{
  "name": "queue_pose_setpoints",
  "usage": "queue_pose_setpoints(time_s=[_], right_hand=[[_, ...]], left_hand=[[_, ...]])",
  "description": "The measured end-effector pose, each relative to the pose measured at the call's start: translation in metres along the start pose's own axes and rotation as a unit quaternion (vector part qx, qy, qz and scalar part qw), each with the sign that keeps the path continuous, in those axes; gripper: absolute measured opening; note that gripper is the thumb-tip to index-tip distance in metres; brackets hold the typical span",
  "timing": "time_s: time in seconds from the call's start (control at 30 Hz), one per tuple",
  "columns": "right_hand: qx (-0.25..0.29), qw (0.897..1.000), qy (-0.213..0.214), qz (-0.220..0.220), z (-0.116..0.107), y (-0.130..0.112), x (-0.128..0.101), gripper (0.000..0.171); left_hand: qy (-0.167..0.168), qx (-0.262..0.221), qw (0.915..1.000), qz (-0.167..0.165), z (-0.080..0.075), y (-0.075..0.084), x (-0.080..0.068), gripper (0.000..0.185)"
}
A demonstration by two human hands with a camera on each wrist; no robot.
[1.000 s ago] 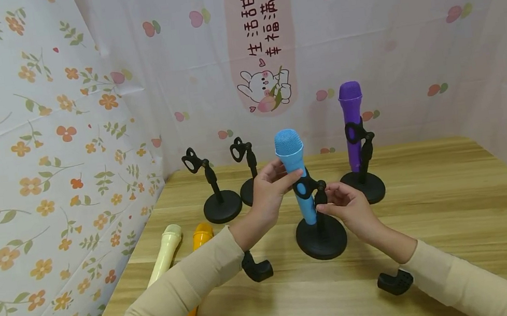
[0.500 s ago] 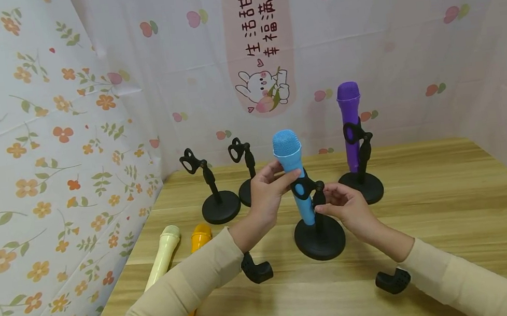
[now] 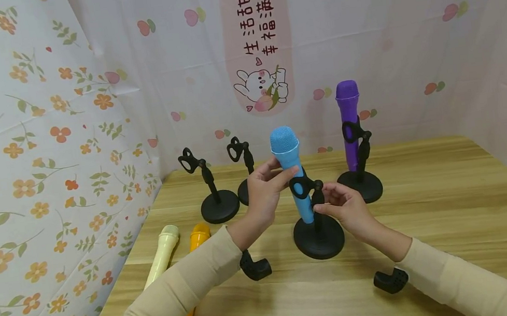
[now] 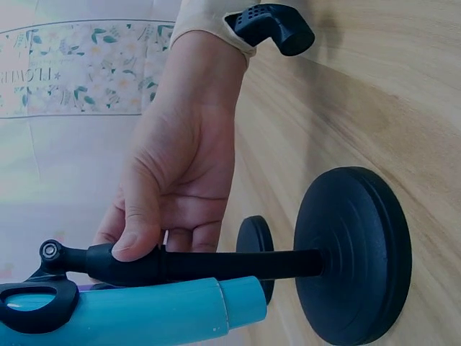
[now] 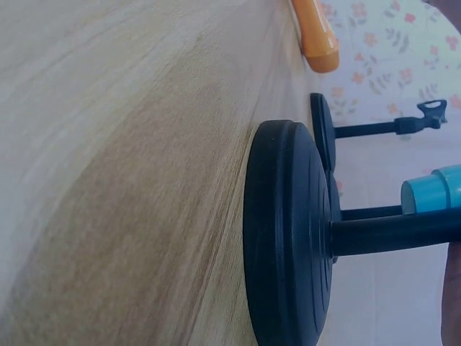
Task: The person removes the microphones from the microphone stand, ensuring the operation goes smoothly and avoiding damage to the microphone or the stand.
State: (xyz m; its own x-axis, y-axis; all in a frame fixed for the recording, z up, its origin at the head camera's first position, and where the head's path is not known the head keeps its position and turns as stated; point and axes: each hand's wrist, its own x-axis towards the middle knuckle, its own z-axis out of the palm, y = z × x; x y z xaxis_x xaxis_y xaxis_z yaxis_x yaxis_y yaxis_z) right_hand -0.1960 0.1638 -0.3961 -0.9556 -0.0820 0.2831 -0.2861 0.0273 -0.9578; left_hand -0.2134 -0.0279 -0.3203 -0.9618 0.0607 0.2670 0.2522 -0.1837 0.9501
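Observation:
A light-blue microphone (image 3: 289, 158) leans nearly upright in the ring clip of a black desktop stand (image 3: 319, 241). My left hand (image 3: 263, 193) holds its upper body from the left, thumb across the front below the mesh head. From the right, my right hand (image 3: 347, 211) pinches the stand's upper pole between thumb and fingers. In the left wrist view, the right thumb (image 4: 137, 234) lies on the thick collar of the pole, and the microphone's lower end (image 4: 241, 301) sticks out past the clip. The right wrist view shows the round base (image 5: 288, 238) flat on the table.
Behind on the right, a purple microphone (image 3: 348, 110) stands in another stand (image 3: 361, 186). Two stands with bare clips, one at the left (image 3: 220, 206), stand at the back. A pale-yellow microphone (image 3: 163, 251) and an orange microphone (image 3: 198, 235) lie front left, partly behind the left sleeve.
The view shifts slightly; both hands keep their hold on the microphone and the stand, with no other clear movement.

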Motion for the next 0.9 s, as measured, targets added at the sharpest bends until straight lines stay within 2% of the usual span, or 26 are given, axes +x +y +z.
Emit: queue_pose_setpoints(time_s=[0.27,0.9], right_hand=[[0.004,1.000,0.011,0.009,0.002,-0.002,0.000,0.030],[0.014,1.000,0.009,0.009,0.005,-0.003,-0.001,0.031]], left_hand=[[-0.004,0.005,0.9999,-0.015,0.000,0.005,0.002,0.038],[-0.016,-0.022,0.9995,0.013,-0.003,0.015,0.007,0.037]])
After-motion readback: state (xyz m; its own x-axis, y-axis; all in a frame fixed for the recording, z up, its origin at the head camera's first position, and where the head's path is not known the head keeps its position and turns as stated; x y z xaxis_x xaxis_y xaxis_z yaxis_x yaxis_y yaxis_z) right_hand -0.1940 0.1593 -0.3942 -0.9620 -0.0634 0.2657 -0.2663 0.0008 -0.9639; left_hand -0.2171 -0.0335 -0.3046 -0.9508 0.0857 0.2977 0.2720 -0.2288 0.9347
